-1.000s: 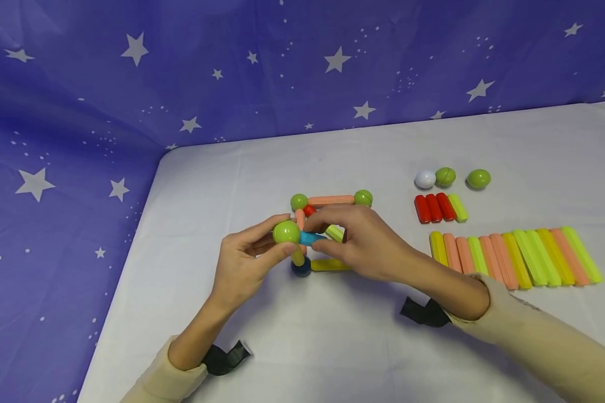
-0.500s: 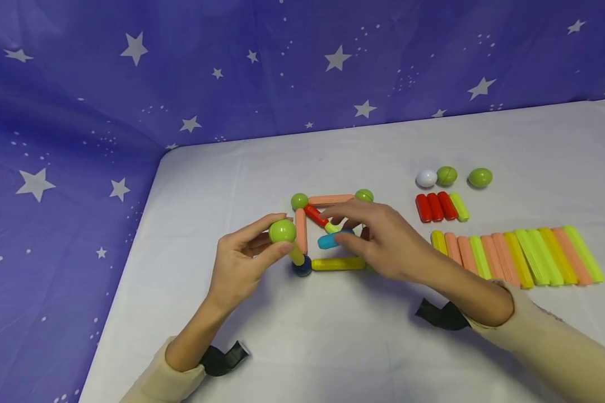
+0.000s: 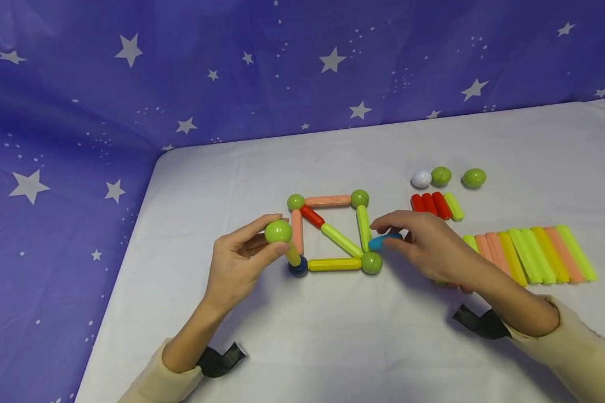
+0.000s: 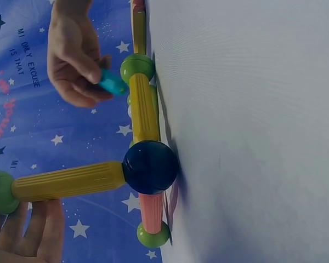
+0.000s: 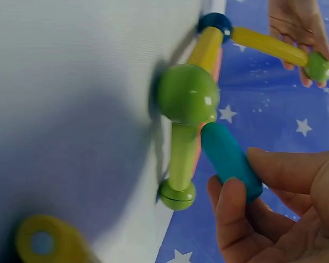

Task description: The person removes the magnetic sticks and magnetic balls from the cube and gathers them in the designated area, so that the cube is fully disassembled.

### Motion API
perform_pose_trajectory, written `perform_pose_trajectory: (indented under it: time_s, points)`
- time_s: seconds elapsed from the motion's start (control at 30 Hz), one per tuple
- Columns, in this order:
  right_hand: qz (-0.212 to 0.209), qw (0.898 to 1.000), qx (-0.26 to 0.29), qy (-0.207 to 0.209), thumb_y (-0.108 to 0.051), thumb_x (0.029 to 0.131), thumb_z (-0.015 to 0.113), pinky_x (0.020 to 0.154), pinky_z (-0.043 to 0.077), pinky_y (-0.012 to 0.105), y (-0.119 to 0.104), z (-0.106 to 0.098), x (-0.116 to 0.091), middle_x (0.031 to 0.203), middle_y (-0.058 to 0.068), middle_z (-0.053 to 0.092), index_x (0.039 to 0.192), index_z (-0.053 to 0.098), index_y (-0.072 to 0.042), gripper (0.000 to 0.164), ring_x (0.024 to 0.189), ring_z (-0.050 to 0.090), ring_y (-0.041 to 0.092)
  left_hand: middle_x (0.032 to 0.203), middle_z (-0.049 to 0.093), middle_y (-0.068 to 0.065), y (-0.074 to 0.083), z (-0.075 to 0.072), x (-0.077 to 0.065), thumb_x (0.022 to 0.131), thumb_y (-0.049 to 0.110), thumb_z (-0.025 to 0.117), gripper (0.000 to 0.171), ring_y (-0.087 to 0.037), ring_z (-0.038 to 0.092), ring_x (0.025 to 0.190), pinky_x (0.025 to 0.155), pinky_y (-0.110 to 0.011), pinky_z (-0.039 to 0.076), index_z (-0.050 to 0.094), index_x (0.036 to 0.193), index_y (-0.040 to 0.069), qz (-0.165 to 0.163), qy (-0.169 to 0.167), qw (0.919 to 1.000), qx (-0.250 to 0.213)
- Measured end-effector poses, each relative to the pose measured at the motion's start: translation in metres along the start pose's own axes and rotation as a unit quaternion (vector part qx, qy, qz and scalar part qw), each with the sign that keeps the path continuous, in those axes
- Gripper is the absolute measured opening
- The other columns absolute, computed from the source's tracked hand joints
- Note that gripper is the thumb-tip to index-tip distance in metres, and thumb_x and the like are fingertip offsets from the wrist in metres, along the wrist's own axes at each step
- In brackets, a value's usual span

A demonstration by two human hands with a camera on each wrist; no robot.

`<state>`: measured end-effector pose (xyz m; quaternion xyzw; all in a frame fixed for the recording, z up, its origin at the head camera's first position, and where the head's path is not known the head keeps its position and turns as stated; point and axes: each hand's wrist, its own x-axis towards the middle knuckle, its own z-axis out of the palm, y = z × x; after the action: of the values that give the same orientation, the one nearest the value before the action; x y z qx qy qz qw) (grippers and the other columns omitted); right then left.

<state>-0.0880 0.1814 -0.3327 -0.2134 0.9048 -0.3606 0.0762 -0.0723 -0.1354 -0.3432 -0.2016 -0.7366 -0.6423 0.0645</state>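
A purple star-printed sheet (image 3: 201, 33) is hanging beyond the left and back edges of a table spread with white cloth (image 3: 333, 336), creasing near the back left corner; the left wrist view is showing lettering on it. Above the cloth, the left hand (image 3: 234, 266) is pinching a green ball (image 3: 278, 231) at the top end of a yellow rod (image 3: 293, 256), which is rising from a dark blue ball (image 3: 298, 268). That ball is forming one corner of a diagonally crossed, four-sided frame (image 3: 340, 240), lying nearer the table's back left corner than its back right one. Just right of it, the right hand (image 3: 428, 243) is gripping a short blue rod (image 3: 379, 243) between thumb and fingers — whether it is touching the frame is hard to tell. Toward the back right corner, a white ball (image 3: 421, 179) and two green balls (image 3: 474, 178) are resting — short rods (image 3: 441, 205) lying in front of them, and a row of longer rods (image 3: 533, 254) stretching rightward, the right hand partly covering its left end.
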Motion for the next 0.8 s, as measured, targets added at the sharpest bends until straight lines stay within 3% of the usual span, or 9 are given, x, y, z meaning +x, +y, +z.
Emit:
perform_pose_trajectory:
  time_s: [0.17, 0.47, 0.63, 0.8]
  points:
    - [0.011, 0.999, -0.03, -0.012, 0.001, 0.085, 0.074, 0.082, 0.057, 0.044, 0.004, 0.004, -0.002, 0.109, 0.005, 0.07, 0.12, 0.069, -0.007, 0.036, 0.095, 0.063, 0.02, 0.118, 0.067, -0.018, 0.0, 0.0, 0.0, 0.086, -0.005, 0.073, 0.039, -0.023, 0.069, 0.098, 0.079, -0.034, 0.058, 0.064, 0.123, -0.008, -0.006, -0.001, 1.0, -0.002]
    - [0.02, 0.998, -0.023, -0.055, -0.003, 0.087, 0.074, 0.083, 0.056, 0.044, 0.01, 0.007, -0.005, 0.109, 0.0, 0.069, 0.121, 0.069, -0.008, 0.036, 0.092, 0.062, 0.018, 0.118, 0.068, -0.016, 0.001, -0.001, 0.0, 0.084, -0.009, 0.072, 0.039, -0.024, 0.069, 0.098, 0.08, -0.034, 0.058, 0.065, 0.122, -0.007, -0.009, 0.002, 1.0, -0.001]
    - [0.007, 0.998, -0.014, -0.06, 0.0, 0.092, 0.065, 0.09, 0.053, 0.049, 0.016, 0.005, -0.011, 0.121, 0.004, 0.066, 0.13, 0.064, -0.012, 0.04, 0.104, 0.061, 0.022, 0.117, 0.068, -0.016, 0.0, -0.001, -0.001, 0.084, -0.01, 0.072, 0.039, -0.024, 0.069, 0.098, 0.08, -0.035, 0.058, 0.066, 0.122, -0.005, -0.007, 0.0, 1.0, -0.003]
    - [0.014, 0.999, -0.014, -0.027, 0.003, 0.095, 0.057, 0.077, 0.052, 0.035, 0.026, -0.01, -0.019, 0.116, 0.006, 0.059, 0.137, 0.059, -0.014, 0.046, 0.094, 0.056, 0.021, 0.116, 0.068, -0.015, 0.0, -0.001, -0.001, 0.083, -0.01, 0.073, 0.039, -0.025, 0.069, 0.097, 0.08, -0.035, 0.058, 0.065, 0.122, -0.006, -0.006, 0.0, 1.0, -0.001]
